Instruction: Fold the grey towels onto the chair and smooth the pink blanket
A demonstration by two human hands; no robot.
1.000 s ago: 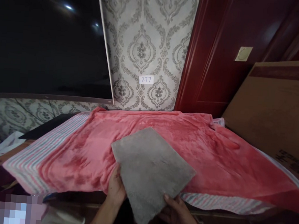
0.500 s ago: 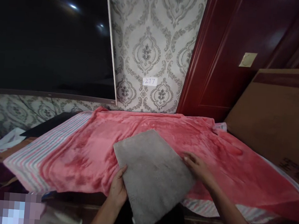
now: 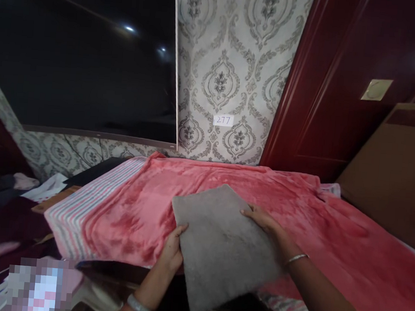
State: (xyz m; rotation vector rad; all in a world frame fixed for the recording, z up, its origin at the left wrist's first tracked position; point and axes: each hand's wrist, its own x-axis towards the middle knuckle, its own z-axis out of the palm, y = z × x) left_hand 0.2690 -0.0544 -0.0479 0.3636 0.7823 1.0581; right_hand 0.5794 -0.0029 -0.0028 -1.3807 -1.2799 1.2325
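A flat grey square pad (image 3: pixel 226 253) with a soft, plush-looking surface is tilted in front of me, over the near edge of a pink blanket (image 3: pixel 131 216). My left hand (image 3: pixel 174 249) grips its left edge, thumb on the upper face and the other fingers hidden behind. At the right edge, my right hand (image 3: pixel 262 219) holds the pad with its thumb and fingertips near the upper side. What lies under the pad is hidden.
A striped cloth (image 3: pixel 77 212) shows beneath the blanket. The TV (image 3: pixel 92 69) hangs at left, beside wallpaper with a paper label (image 3: pixel 223 120) reading 277. A red door (image 3: pixel 315 111) and a large cardboard box (image 3: pixel 390 155) stand at right; a pale stool (image 3: pixel 92 295) is lower left.
The view has shifted left, so everything sits further right. My right hand has moved inward along the pad's edge and now holds it. The left hand keeps its grip.
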